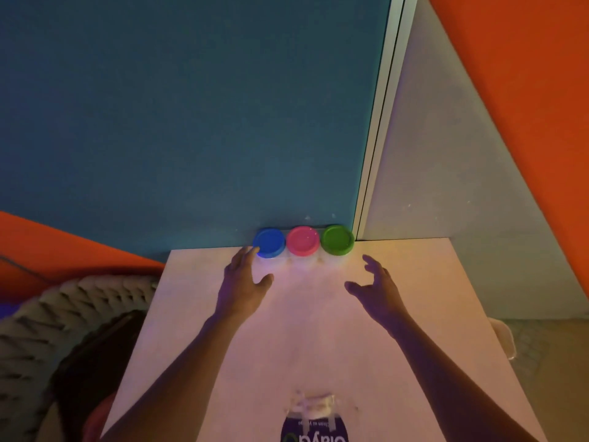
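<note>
A flat teal wall panel (191,106) is rising straight behind the far edge of the pale rectangular table (312,346), which is stretching away from the person. A grey woven rounded seat (47,330) is sitting off the table's left side.

Over the far half of the table, the left hand (243,282) is reaching forward with straight, slightly spread fingers and the thumb held out to the right. Its fingertips are lying at the near-left rim of the blue tub; whether they are touching it cannot be told. The right hand (376,288) is hovering over the table's far right part, its fingers spread and loosely bent, gripping nothing.

A clear plastic bottle with a purple label (314,419) is standing at the table's near edge, cut off by the frame.

Three small round tubs are sitting side by side along the table's far edge, against the wall: the blue-lidded round tub (269,242), the pink-lidded round tub (302,240) and the green-lidded round tub (337,239). Each is standing upright with its lid facing up. Being round, none is showing a long axis of its own; the row is running left to right along the far edge.
</note>
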`<state>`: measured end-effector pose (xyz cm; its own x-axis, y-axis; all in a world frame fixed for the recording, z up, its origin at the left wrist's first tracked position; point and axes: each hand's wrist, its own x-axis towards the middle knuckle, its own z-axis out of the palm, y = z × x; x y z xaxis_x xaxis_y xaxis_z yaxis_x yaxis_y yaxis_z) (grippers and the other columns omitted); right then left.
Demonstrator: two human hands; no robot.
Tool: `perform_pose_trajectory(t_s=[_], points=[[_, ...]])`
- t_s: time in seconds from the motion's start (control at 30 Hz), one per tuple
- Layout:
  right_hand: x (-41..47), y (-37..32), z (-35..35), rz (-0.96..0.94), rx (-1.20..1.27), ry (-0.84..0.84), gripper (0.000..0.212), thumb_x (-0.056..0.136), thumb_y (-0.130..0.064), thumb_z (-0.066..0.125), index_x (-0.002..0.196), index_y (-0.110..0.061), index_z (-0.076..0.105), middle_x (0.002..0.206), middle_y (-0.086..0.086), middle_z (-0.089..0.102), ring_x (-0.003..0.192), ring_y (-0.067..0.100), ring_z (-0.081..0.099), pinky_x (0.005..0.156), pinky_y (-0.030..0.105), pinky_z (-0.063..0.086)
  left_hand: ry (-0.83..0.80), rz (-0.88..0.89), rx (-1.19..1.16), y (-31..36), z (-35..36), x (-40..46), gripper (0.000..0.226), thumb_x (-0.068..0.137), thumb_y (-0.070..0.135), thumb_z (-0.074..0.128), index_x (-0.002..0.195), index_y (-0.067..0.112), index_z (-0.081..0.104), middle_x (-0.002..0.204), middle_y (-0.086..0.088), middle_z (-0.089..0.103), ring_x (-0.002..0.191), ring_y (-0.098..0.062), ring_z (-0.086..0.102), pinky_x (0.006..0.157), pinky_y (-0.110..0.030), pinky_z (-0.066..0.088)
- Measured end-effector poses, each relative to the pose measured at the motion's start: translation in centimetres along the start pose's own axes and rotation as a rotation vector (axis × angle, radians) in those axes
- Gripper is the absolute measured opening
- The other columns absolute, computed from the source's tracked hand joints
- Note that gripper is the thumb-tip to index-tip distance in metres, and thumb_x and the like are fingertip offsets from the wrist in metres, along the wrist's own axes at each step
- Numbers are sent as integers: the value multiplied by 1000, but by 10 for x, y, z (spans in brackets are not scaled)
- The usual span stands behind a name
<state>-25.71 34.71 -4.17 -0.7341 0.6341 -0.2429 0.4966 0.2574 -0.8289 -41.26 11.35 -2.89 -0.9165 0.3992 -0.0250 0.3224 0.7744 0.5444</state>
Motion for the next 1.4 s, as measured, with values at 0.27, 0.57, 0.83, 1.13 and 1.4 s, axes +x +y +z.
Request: perform_pose_trajectory(t_s=[0.27, 0.57, 0.83, 1.13, 1.4], points=[[-121, 11, -1, -96, -60, -119, 58, 86, -24, 73, 139, -21, 50, 130, 7, 57, 87, 21, 65, 77, 24, 41, -13, 1, 6, 7, -23, -143, 66, 94, 37, 64, 153, 23, 36, 162, 4, 28, 148, -18, 28, 112, -32, 35], [-261, 21, 37, -218, -248, -373, 59, 88, -28, 67, 142, -28, 44, 133, 3, 49, 115, 24, 56, 92, 33, 48, -35, -193, 25, -22, -31, -309, 68, 96, 46, 59, 155, 33, 26, 165, 10, 19, 151, -15, 20, 110, -37, 40], [-377, 28, 102, -384, -376, -594, 58, 91, -27, 65, 144, -27, 41, 141, 1, 47, 128, 23, 50, 101, 35, 44, 25, -347, -47, -79, -42, -453, 69, 96, 42, 60, 155, 31, 25, 165, 7, 18, 149, -18, 21, 109, -38, 41], [-520, 9, 206, -532, -431, -838, 56, 91, -30, 65, 142, -30, 42, 135, 2, 50, 120, 24, 55, 93, 38, 52, 147, -585, -100, -171, -81, -616, 70, 95, 44, 60, 155, 29, 28, 164, 1, 19, 146, -25, 28, 114, -40, 36], [-640, 2, 301, -636, -552, -1047, 57, 88, -27, 70, 140, -24, 48, 132, 5, 53, 120, 19, 55, 98, 28, 43, 265, -821, -223, -239, -103, -763, 67, 92, 42, 64, 151, 24, 36, 159, -3, 30, 139, -27, 41, 112, -36, 35]])
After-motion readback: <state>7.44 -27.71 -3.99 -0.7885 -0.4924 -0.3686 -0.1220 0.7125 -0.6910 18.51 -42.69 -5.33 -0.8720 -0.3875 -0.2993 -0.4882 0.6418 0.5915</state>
